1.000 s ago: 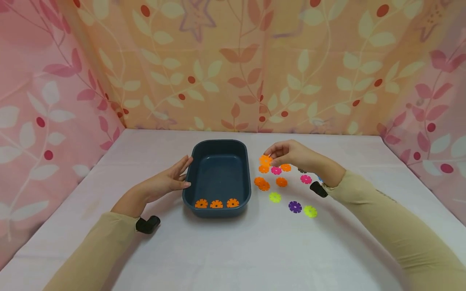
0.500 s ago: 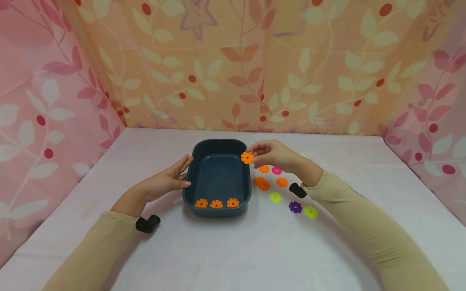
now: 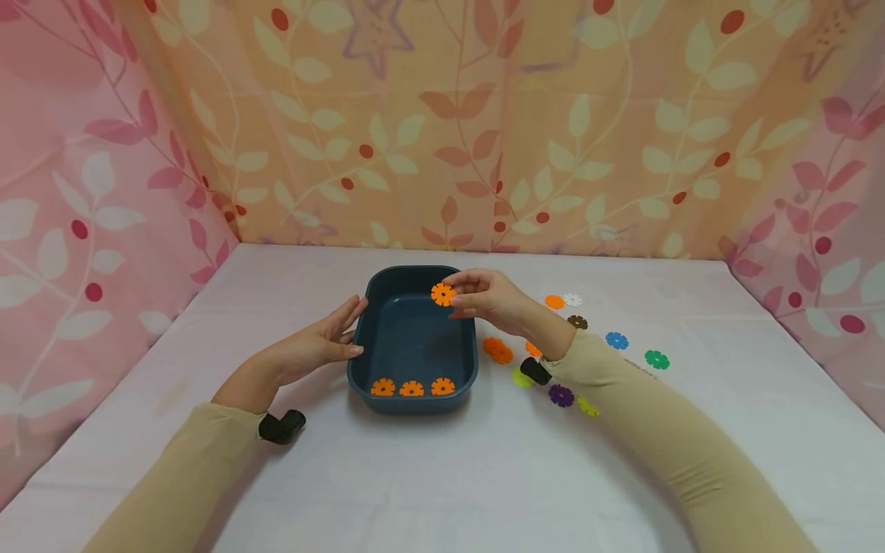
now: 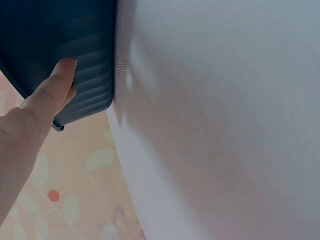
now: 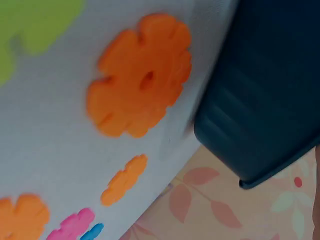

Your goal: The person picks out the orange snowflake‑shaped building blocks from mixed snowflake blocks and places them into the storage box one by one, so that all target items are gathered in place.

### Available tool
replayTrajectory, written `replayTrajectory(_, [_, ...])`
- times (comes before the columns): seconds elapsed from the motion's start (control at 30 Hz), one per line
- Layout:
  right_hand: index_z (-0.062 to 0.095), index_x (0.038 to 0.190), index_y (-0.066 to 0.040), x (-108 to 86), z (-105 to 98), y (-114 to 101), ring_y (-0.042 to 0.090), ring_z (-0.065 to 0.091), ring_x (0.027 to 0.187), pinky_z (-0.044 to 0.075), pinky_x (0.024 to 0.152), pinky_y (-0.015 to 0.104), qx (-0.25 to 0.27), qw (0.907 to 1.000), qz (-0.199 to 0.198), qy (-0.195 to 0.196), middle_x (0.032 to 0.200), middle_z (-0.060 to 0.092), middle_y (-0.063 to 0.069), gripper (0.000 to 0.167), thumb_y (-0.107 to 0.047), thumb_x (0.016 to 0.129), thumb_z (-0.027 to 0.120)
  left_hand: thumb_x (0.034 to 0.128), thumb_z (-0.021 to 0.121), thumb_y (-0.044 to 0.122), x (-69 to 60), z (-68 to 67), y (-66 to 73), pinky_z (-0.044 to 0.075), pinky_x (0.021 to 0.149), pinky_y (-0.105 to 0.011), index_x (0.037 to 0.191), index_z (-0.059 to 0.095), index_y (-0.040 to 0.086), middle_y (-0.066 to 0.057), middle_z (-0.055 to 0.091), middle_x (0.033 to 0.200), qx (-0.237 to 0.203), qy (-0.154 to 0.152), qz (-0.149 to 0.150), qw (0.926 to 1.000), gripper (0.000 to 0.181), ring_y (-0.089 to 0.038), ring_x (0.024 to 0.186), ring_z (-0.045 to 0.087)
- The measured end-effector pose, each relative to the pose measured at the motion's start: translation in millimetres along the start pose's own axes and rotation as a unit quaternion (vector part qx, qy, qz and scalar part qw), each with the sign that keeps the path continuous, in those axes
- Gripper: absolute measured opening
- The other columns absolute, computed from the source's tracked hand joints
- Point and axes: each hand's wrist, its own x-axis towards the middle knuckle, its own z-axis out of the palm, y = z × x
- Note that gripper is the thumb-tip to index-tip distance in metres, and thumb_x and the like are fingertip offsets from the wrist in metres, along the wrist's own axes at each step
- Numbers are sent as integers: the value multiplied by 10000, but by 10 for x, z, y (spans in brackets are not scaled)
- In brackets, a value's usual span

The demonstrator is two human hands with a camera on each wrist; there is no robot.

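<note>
The right hand (image 3: 494, 298) pinches an orange disc (image 3: 441, 295) above the far right of the tub (image 3: 415, 334). The left hand (image 3: 313, 346), fingers extended, touches its left side. A slack pinch could drop the disc askew; a push could jostle three discs (image 3: 411, 385) at the tub's near end.

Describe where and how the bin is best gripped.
Likely by the rim along both long sides, one hand each, from left and right: the bin stands upright on the table, the rim juts past the wall as an edge to hook, and the left hand touches the left side.
</note>
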Motion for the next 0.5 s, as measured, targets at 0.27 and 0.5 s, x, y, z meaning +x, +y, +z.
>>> replayTrajectory(0.27, [496, 1288, 120, 184, 164, 91, 176, 579, 840, 538, 861, 398, 70, 9997, 80, -206, 870, 575, 25, 346, 94, 944, 521, 983, 513, 11, 20, 7, -3, 118, 1119, -584, 1525, -207, 142, -56, -159, 1615, 19, 2, -73, 10000, 911, -432, 1441, -78])
replayTrajectory(0.5, [511, 1315, 113, 297, 235, 112, 200, 579, 845, 540, 855, 395, -302, 9992, 201, -189, 915, 587, 43, 371, 64, 949, 547, 983, 510, 17, 25, 4, -5, 127, 1121, -578, 1528, -202, 153, -36, -151, 1617, 59, 51, -136, 9999, 907, -426, 1445, -71])
